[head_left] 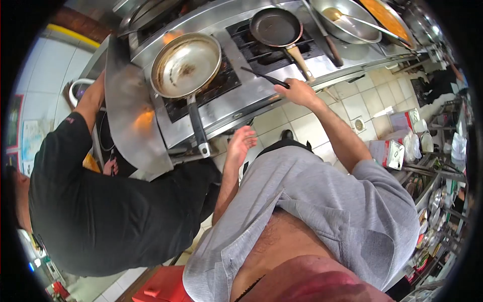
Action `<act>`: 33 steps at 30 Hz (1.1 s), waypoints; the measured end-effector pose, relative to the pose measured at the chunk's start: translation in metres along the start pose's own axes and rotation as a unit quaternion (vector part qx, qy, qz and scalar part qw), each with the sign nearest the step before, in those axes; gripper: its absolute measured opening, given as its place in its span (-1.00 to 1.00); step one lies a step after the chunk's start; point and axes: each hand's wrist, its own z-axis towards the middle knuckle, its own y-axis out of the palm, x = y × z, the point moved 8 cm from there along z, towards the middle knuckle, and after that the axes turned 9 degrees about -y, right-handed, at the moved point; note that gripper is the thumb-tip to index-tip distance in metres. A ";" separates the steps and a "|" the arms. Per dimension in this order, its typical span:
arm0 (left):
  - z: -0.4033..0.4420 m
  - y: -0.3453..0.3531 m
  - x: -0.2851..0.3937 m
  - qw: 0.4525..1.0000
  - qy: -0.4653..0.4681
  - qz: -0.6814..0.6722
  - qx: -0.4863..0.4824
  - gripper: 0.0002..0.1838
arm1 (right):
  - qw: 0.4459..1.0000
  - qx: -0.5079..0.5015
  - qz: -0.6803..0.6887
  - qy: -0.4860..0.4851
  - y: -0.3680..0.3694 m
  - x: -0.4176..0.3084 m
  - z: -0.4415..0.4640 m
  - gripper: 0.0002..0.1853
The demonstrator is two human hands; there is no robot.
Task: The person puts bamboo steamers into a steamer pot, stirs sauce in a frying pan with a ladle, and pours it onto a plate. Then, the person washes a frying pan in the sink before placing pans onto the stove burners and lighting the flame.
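My right hand (298,93) grips a slim black utensil (265,77) by its thicker end. Its thin tip points left over the steel stove edge; what kind it is I cannot make out. Below the stove front hangs my left hand (242,145), empty, with fingers loosely bent and apart. Left of it is the black handle of a large steel frying pan (186,65), which stands on the left burner above a visible flame. A smaller dark frying pan (275,27) with a wooden handle rests on the burner farther right, its handle close to my right hand.
A co-worker in black (115,201) stands close at my left, behind a curved steel panel (133,105). On the right counter are a steel bowl (347,22) with a ladle, an orange-filled tray (385,20) and a long-handled tool (327,43). Shelves (443,176) line the far right.
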 end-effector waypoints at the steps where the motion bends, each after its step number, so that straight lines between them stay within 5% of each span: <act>1: 0.018 0.019 -0.001 1.000 0.000 0.002 -0.012 -0.46 | 0.997 0.046 0.057 0.015 -0.008 0.024 -0.010 -0.39; 3: 0.056 0.062 -0.012 0.987 -0.083 0.136 -0.028 -0.49 | 0.987 0.106 0.112 0.035 -0.021 0.059 -0.029 -0.37; 8: 0.154 0.149 -0.004 0.975 -0.084 0.207 -0.002 -0.37 | 0.948 0.225 0.224 0.020 -0.056 0.123 -0.069 -0.39; 10: 0.191 0.171 -0.017 0.987 -0.127 0.094 0.006 -0.34 | 0.934 0.217 0.285 0.011 -0.064 0.145 -0.084 -0.43; 14: 0.238 0.206 -0.027 0.989 -0.121 -0.087 0.000 -0.63 | 0.918 0.226 0.324 0.041 -0.081 0.214 -0.124 -0.55; 19: 0.246 0.208 0.023 0.975 -0.043 0.094 0.195 -0.60 | 0.883 0.234 0.399 0.081 -0.096 0.309 -0.172 -0.55; 22: 0.286 0.196 0.053 0.818 0.105 0.459 0.331 -0.36 | 0.876 0.258 0.395 0.100 -0.097 0.349 -0.186 -0.52; 24: 0.276 0.215 0.054 0.713 0.135 0.555 0.407 -0.32 | 0.881 0.269 0.378 0.092 -0.098 0.363 -0.189 -0.53; 26: 0.282 0.217 0.052 0.687 0.104 0.599 0.398 -0.45 | 0.862 0.284 0.407 0.105 -0.097 0.369 -0.197 -0.55; 31: 0.289 0.196 0.053 0.935 0.054 0.230 0.263 -0.84 | 0.808 0.308 0.471 0.176 -0.062 0.384 -0.231 -0.56; 33: 0.260 0.201 0.044 0.947 0.070 0.191 0.248 -0.83 | 0.786 0.317 0.485 0.216 -0.034 0.394 -0.248 -0.56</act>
